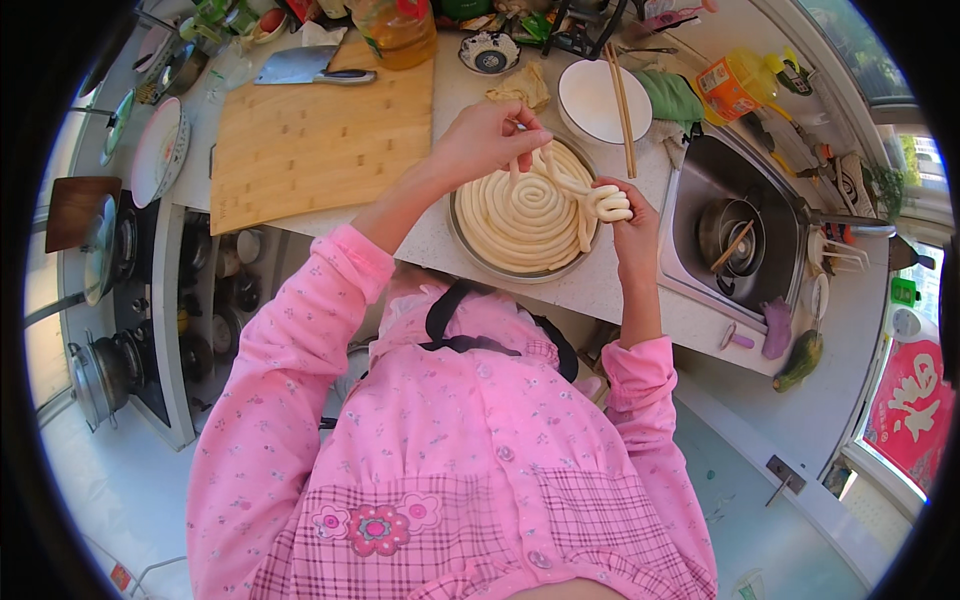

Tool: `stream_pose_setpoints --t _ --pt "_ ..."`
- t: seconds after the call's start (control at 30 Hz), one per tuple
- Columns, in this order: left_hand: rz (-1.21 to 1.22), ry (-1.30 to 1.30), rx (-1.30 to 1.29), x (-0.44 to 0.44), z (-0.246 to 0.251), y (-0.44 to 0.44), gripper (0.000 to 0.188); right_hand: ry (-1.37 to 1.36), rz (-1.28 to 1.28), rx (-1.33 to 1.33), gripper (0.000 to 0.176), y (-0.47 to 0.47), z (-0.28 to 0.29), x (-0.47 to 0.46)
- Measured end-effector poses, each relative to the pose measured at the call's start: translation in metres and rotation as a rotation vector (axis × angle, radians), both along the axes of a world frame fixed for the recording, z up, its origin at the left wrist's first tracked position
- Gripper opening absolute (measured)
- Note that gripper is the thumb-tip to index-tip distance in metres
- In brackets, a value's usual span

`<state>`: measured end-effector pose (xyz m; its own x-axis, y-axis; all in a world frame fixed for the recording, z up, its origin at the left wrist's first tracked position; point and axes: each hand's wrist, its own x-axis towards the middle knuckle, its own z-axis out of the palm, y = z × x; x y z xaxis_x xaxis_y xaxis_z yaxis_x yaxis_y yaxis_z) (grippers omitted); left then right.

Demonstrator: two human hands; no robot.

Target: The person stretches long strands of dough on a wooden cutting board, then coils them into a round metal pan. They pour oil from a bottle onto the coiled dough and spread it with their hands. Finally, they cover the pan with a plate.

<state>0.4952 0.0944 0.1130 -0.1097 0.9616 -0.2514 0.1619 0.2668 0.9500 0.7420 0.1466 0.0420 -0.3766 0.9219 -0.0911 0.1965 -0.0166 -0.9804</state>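
Note:
A long rope of dough point(531, 196) lies coiled in a spiral in a round metal pan near the counter's front edge. Above the coil's upper part, my left hand point(499, 139) pinches a strand of the dough between its fingertips. My right hand point(634, 217), at the pan's right side, holds a looped bundle of dough rope point(607, 203). Strands run from that bundle across the pan's right part. The far rim of the pan is partly hidden by my left hand.
A wooden cutting board point(322, 150) with a cleaver point(300, 66) and an oil jug point(396, 34) is on the left. Behind the pan are a crumpled cloth point(523, 86) and a white bowl point(592, 101) with chopsticks point(621, 105). A sink point(686, 172) holding metal bowls is on the right.

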Motion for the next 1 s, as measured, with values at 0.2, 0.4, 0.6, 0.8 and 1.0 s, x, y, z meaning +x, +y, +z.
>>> stream_pose_setpoints --t 0.2,0.4,0.6,0.8,1.0 --pt "-0.052 0.441 0.173 -0.001 0.020 0.015 0.019 0.027 0.006 -0.037 0.045 0.002 0.004 -0.007" --pt "-0.049 0.456 0.288 0.020 -0.033 -0.037 0.018 -0.053 0.066 -0.017 0.047 -0.012 -0.013 -0.001" --pt "-0.243 0.650 0.432 0.041 -0.087 -0.106 0.011 -0.113 0.072 0.046 0.048 -0.021 -0.023 0.002" --pt "-0.423 0.769 0.535 0.051 -0.100 -0.110 0.022 -0.488 0.316 0.663 0.036 -0.011 0.001 -0.018" --pt "-0.483 0.821 0.549 0.081 -0.105 -0.101 0.028 -0.630 0.158 0.508 0.032 0.019 0.010 -0.060"
